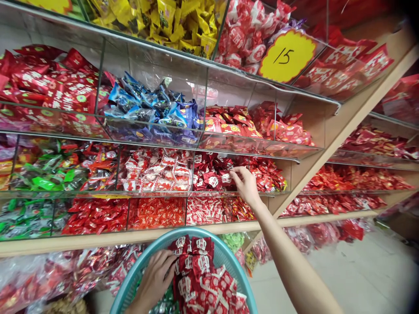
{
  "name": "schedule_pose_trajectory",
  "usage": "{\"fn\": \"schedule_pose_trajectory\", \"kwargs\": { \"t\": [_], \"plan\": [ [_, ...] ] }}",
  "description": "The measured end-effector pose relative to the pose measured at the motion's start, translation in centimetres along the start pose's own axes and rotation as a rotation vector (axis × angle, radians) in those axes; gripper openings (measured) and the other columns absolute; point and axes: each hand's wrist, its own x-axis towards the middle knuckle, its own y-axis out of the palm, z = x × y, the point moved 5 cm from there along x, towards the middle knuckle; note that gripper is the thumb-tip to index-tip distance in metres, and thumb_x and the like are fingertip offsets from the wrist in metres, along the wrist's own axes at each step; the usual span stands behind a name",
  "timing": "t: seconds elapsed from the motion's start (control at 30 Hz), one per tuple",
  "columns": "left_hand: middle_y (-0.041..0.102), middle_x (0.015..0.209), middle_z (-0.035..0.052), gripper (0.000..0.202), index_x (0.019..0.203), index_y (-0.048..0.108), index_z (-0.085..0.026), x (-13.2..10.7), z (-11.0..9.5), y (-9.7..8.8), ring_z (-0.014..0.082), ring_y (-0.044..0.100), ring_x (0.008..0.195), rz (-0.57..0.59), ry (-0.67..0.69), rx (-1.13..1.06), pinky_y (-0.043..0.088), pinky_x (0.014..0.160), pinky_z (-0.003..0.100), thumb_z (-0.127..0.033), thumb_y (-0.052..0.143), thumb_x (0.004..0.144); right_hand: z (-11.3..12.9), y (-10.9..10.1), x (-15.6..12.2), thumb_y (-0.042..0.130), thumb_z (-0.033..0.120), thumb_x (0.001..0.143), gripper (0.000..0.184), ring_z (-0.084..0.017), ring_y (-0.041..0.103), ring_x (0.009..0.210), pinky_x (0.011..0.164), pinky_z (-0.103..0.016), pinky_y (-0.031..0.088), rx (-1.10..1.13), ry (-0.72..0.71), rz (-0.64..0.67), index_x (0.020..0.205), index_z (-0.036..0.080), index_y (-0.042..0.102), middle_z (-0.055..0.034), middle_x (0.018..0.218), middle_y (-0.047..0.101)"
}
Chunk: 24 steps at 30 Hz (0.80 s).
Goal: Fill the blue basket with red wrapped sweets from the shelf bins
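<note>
My right hand [246, 185] reaches up into a clear bin of dark red wrapped candies [212, 174] on the third shelf, its fingers curled on the packets there. My left hand [156, 278] rests low in a teal plastic basket [229, 257], its fingers closed around a heap of dark red candy packets [204, 279] that match those in the bin. The basket sits just below the shelves, close to my body. Whether the right hand has a packet pinched is hard to see.
Tiered clear bins [153, 111] hold wrapped sweets in red, blue, green and yellow. A yellow price tag reading 15 [287, 56] hangs at the top right. A slanted wooden shelf side [343, 117] stands to the right. Bagged sweets [42, 274] lie lower left.
</note>
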Motion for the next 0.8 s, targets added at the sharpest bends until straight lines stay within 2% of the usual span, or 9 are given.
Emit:
{"fn": "schedule_pose_trajectory", "kwargs": {
  "t": [0.13,0.2,0.27,0.43,0.5,0.57,0.63,0.7,0.8],
  "plan": [
    [0.066,0.1,0.0015,0.023,0.104,0.062,-0.028,0.1,0.0,-0.2,0.0176,0.061,0.096,-0.013,-0.013,-0.031,0.05,0.082,0.031,-0.028,0.049,0.086,2.6,-2.1,-2.5,0.053,0.038,0.085,0.022,-0.016,0.057,0.073,0.071,-0.029,0.044,0.139,0.095,-0.161,0.088,0.018,0.061,-0.0042,0.083,0.065],
    [0.066,0.1,0.0022,0.023,0.104,0.063,-0.027,0.2,0.0,-0.6,0.0178,0.061,0.095,-0.041,-0.036,-0.062,0.051,0.082,0.031,-0.029,0.049,0.086,3.8,-1.7,-4.8,0.055,0.039,0.084,0.021,-0.016,0.057,0.073,0.07,-0.029,0.044,0.196,0.144,-0.133,0.086,0.019,0.062,-0.0033,0.081,0.065],
    [0.066,0.099,0.0033,0.022,0.102,0.064,-0.026,0.6,0.0,-1.2,0.0182,0.061,0.094,-0.069,-0.074,-0.104,0.051,0.081,0.031,-0.029,0.049,0.086,4.6,0.1,-7.8,0.054,0.038,0.084,0.02,-0.016,0.056,0.072,0.068,-0.028,0.044,0.288,0.216,-0.003,0.084,0.02,0.062,-0.0025,0.079,0.064],
    [0.066,0.102,0.0052,0.025,0.101,0.064,-0.024,2.3,-1.2,-3.0,0.0196,0.061,0.098,-0.08,-0.245,-0.368,0.05,0.085,0.032,-0.037,0.048,0.087,5.7,6.8,-16.5,0.052,0.039,0.086,0.023,-0.016,0.054,0.071,0.066,-0.026,0.043,0.467,0.372,0.362,0.081,0.02,0.063,-0.0014,0.074,0.062],
    [0.068,0.102,0.0038,0.031,0.106,0.062,-0.024,2.9,-2.2,-3.1,0.0181,0.062,0.096,0.028,-0.366,-0.548,0.051,0.08,0.028,-0.041,0.042,0.088,6.0,8.8,-19.0,0.052,0.039,0.086,0.023,-0.015,0.054,0.069,0.065,-0.025,0.042,0.503,0.398,0.455,0.079,0.02,0.064,-0.0006,0.073,0.062],
    [0.069,0.085,0.0015,0.034,0.098,0.063,-0.023,2.9,-3.7,-2.5,0.0168,0.065,0.081,0.207,-0.429,-0.696,0.05,0.07,0.025,-0.047,0.041,0.088,6.1,10.2,-20.7,0.054,0.039,0.085,0.023,-0.014,0.053,0.067,0.062,-0.023,0.04,0.545,0.425,0.527,0.078,0.02,0.065,0.0003,0.071,0.061],
    [0.064,0.064,-0.0012,0.039,0.08,0.062,-0.019,2.5,-4.7,-1.8,0.0149,0.063,0.059,0.329,-0.486,-0.78,0.044,0.052,0.022,-0.053,0.043,0.084,6.0,11.0,-21.7,0.056,0.04,0.084,0.023,-0.014,0.053,0.064,0.061,-0.023,0.04,0.617,0.474,0.57,0.078,0.019,0.065,0.0009,0.069,0.061],
    [0.057,0.049,-0.0045,0.044,0.077,0.059,-0.019,1.7,-4.9,-0.8,0.0141,0.058,0.044,0.41,-0.6,-0.902,0.034,0.04,0.021,-0.059,0.043,0.081,5.5,11.4,-22.4,0.057,0.043,0.082,0.026,-0.014,0.054,0.065,0.061,-0.023,0.041,0.697,0.546,0.547,0.078,0.019,0.064,0.0002,0.07,0.062],
    [0.062,0.052,-0.003,0.044,0.075,0.058,-0.019,1.0,-4.1,-0.2,0.0165,0.063,0.049,0.304,-0.781,-1.089,0.039,0.042,0.022,-0.062,0.052,0.074,4.4,11.5,-23.3,0.063,0.048,0.077,0.03,-0.016,0.058,0.072,0.064,-0.026,0.044,0.809,0.692,0.418,0.084,0.019,0.065,-0.0021,0.078,0.065]
  ]
}}
